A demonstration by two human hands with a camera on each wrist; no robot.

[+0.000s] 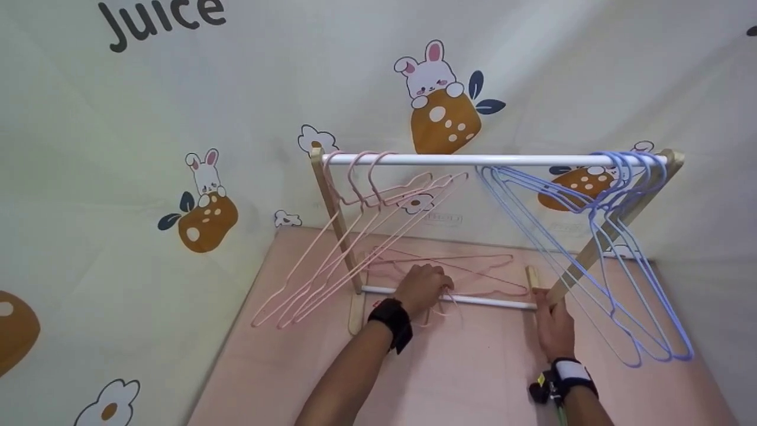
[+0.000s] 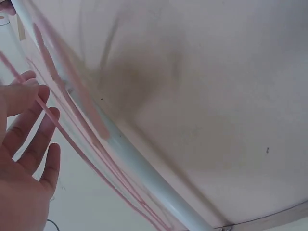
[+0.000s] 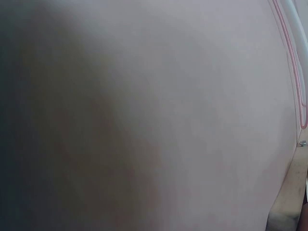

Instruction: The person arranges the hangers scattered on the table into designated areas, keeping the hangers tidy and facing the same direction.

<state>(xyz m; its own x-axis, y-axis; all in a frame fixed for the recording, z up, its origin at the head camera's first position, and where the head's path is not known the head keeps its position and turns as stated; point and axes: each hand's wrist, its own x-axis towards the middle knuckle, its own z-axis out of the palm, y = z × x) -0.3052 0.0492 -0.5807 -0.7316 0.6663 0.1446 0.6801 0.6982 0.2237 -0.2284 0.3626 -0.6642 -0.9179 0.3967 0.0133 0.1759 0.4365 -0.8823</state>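
Note:
My left hand is over the lower white bar of a small wooden clothes rack. In the left wrist view its thumb and index finger pinch the wire of a pink hanger, while the other fingers are loosely bent. More pink hanger wire lies behind the lower bar. At the rack's right foot, my right hand holds the wood where leg and foot meet; its fingers are partly hidden. The right wrist view mostly shows the pink surface, with the wooden foot at the edge.
Three pink hangers hang at the left of the top bar. Several blue hangers hang at its right end. The rack stands on a pink tabletop before a printed cloth backdrop.

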